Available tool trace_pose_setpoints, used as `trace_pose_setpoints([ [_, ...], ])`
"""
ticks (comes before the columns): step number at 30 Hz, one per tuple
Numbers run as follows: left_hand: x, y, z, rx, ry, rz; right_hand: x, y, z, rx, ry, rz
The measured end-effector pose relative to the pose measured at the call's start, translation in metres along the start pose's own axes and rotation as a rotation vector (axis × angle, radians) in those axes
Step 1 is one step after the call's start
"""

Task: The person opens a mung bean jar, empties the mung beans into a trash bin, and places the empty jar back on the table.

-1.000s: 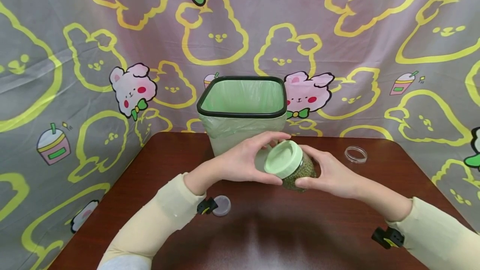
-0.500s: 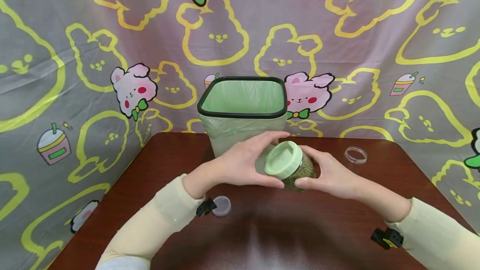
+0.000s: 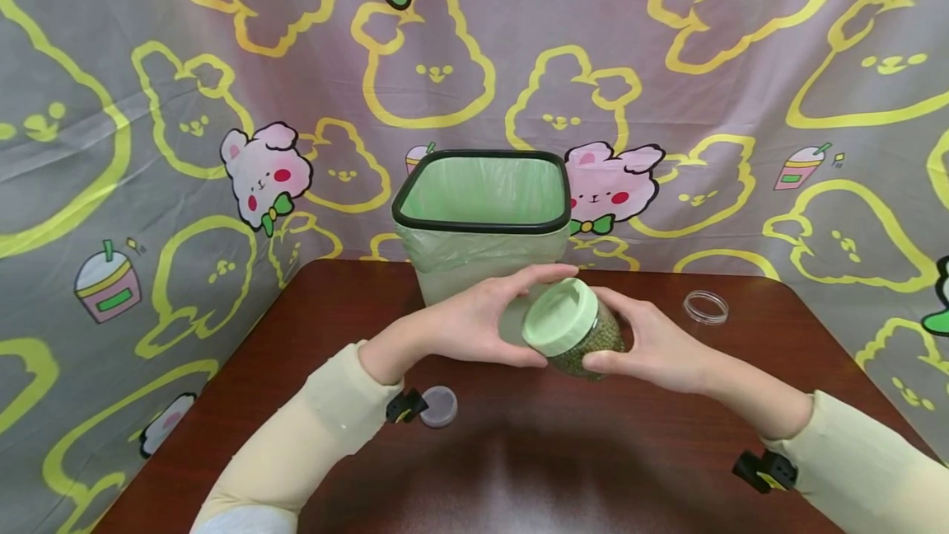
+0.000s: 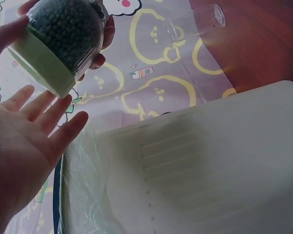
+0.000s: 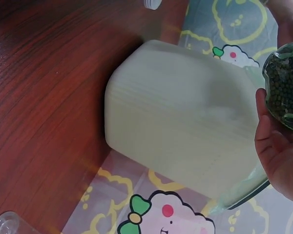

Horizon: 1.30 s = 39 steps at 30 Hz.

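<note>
A clear jar (image 3: 604,340) of small green beans, capped with a pale green screw lid (image 3: 561,317), is held tilted above the table. My right hand (image 3: 652,344) grips the jar body, thumb on the near side; the right wrist view catches only the jar (image 5: 285,85) and part of that hand (image 5: 283,151). Around the lid spreads my left hand (image 3: 478,320), its thumb at the near edge and index finger past the far edge. In the left wrist view the left hand (image 4: 24,141) shows straight, spread fingers beside the lid (image 4: 44,66).
Behind the hands stands a pale bin (image 3: 482,254) with a black rim and a green liner bag. A clear round container (image 3: 706,307) is at the right on the brown table (image 3: 356,303). Near my left wrist lies a small clear disc (image 3: 439,407). Printed cloth (image 3: 474,39) hangs around the table.
My left thumb has drawn back slightly to the left along the lid's near edge. The jar and right hand have barely moved.
</note>
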State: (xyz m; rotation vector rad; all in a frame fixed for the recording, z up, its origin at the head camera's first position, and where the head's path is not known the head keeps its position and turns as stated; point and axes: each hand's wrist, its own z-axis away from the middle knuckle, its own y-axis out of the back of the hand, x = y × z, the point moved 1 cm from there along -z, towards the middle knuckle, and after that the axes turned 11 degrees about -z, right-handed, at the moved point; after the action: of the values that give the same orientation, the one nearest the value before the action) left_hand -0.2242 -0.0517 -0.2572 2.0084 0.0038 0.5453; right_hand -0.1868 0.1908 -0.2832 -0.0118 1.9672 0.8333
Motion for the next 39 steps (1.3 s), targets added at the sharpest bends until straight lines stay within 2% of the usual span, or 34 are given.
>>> trace_pose_setpoints([
  [4,0.0018,-0.0016,0.0003,0.025,0.01,-0.032,0.0006,0.0,-0.0001,-0.001,0.0,-0.007],
  [9,0.0037,-0.0045,0.0008,0.073,0.041,-0.185,0.0011,-0.0002,-0.0003,0.001,-0.004,-0.004],
  [12,0.004,-0.0056,0.0012,0.078,0.059,-0.251,0.0011,-0.0002,-0.0003,0.002,-0.007,-0.002],
  [14,0.0038,-0.0057,0.0014,0.066,0.069,-0.255,0.0013,-0.0002,-0.0001,0.002,-0.011,0.0],
  [17,0.0023,-0.005,0.002,0.044,0.073,-0.203,0.0021,-0.0007,0.0001,0.004,-0.012,0.005],
  [20,0.0005,-0.0032,0.0023,0.029,0.062,-0.091,0.0033,-0.0015,0.0001,0.005,-0.006,0.01],
  [23,-0.0011,-0.0015,0.0022,0.018,0.031,0.012,0.0036,-0.0019,0.0,0.004,0.0,0.007],
  [25,-0.0017,-0.0009,0.0022,0.008,0.008,0.048,0.0034,-0.0018,-0.0001,0.003,0.0,0.006],
  [29,-0.0023,-0.001,0.0017,-0.012,-0.018,0.074,0.0028,-0.0016,-0.0005,-0.002,0.006,0.01],
  [35,0.0006,0.0008,0.0017,-0.033,-0.009,0.062,0.0025,-0.0017,-0.0007,-0.007,0.025,0.021],
  [39,0.0012,0.0011,0.0012,-0.014,-0.003,0.056,0.0024,-0.002,-0.0009,-0.004,0.029,0.021],
])
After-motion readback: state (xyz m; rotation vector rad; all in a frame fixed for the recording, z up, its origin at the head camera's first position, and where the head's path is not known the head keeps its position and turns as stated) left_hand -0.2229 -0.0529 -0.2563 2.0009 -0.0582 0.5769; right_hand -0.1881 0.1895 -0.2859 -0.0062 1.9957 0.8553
